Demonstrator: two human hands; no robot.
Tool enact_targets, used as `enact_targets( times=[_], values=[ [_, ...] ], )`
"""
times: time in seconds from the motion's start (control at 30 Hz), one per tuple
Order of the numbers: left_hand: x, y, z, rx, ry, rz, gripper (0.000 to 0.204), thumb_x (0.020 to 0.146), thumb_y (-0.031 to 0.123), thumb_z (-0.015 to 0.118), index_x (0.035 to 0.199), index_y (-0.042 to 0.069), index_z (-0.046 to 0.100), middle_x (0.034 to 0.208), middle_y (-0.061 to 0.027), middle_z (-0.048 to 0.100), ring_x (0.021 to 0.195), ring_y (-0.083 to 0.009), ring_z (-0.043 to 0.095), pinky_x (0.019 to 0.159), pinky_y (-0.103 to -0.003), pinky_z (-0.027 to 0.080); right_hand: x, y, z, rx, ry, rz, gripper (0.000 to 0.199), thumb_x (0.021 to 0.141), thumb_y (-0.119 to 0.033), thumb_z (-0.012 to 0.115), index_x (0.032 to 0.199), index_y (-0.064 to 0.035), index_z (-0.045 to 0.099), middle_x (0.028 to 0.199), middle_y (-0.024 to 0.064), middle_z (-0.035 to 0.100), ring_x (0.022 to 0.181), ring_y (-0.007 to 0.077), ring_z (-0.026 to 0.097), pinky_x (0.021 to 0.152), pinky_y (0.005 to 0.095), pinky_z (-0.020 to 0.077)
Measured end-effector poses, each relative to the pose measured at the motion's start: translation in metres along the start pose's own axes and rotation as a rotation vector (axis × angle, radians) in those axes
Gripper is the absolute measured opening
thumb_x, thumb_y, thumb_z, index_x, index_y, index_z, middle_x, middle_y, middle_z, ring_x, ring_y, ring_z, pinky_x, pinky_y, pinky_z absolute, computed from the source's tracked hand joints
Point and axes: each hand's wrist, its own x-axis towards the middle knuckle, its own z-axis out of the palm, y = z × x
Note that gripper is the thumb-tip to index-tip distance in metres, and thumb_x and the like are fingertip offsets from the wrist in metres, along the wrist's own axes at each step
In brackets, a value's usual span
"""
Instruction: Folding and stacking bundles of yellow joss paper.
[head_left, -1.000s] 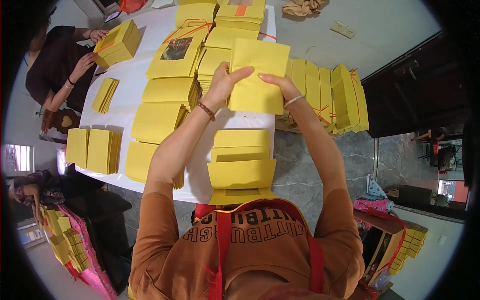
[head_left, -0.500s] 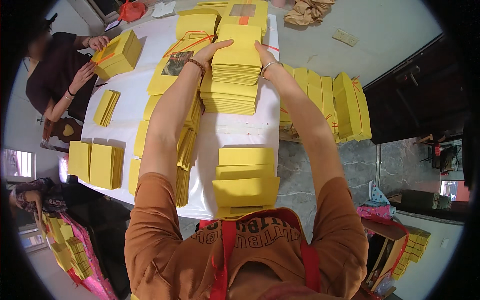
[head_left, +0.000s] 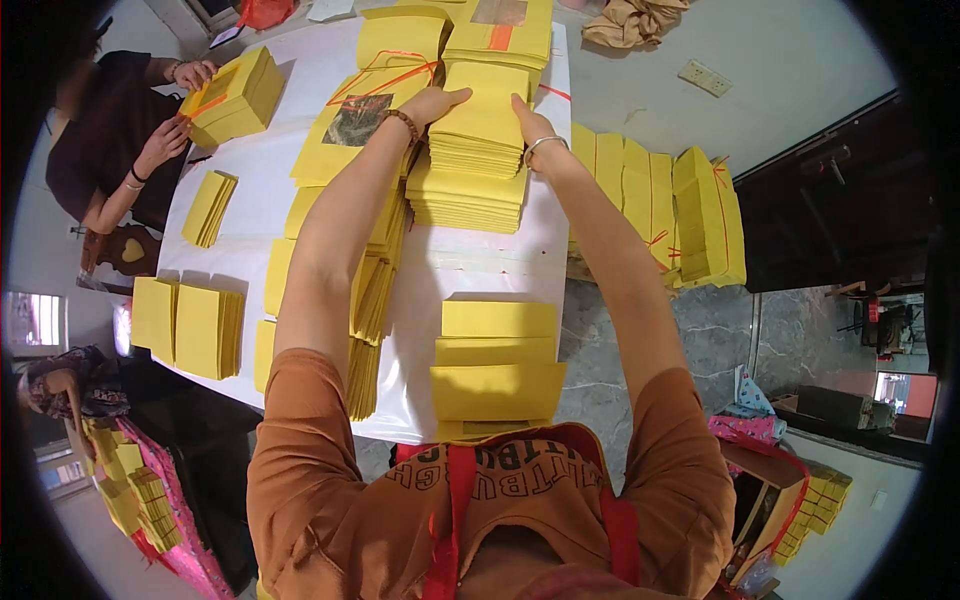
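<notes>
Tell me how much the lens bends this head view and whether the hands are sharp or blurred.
Head view: strong fisheye, black corners, the white table edges bowing; light is soft and even with faint shadows; left hand and right hand on the yellow stack look sharp.

Yellow paper bundle tied with orange string point(head_left: 232, 95) at the table's far left; white rectangular wall plate point(head_left: 706, 77) at upper right.
</notes>
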Motion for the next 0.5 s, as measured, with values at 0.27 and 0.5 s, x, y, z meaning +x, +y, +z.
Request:
enact_targets(
  times=[0.27, 0.5],
  values=[
    [-0.025, 0.013, 0.044, 1.148, 0.605, 0.402, 0.063, 0.084, 0.05, 0.05, 0.132, 0.013, 0.036, 0.126, -0.0182, 0.047, 0.118, -0.0341, 0.044, 0.092, -0.05, 0.039, 0.05, 0.019, -0.022, -0.289, 0.138, -0.094, 0.072, 0.078, -0.048, 0.059, 0.125, 0.0053, 0.045, 0.122, 0.0205, 0.052, 0.109, 0.0297, 0.052, 0.092, 0.0342, 0.0385],
    [-0.052, -0.017, 0.06, 1.291, 0.249, 0.475, 0.088, 0.071, 0.066, 0.056, 0.14, 0.022, 0.023, 0.144, -0.0151, 0.023, 0.133, -0.036, 0.02, 0.09, -0.065, 0.028, 0.024, 0.017, -0.008, -0.396, 0.143, -0.135, 0.073, 0.08, -0.051, 0.056, 0.124, 0.0061, 0.045, 0.121, 0.02, 0.053, 0.108, 0.0302, 0.053, 0.09, 0.0359, 0.0407]
  ],
)
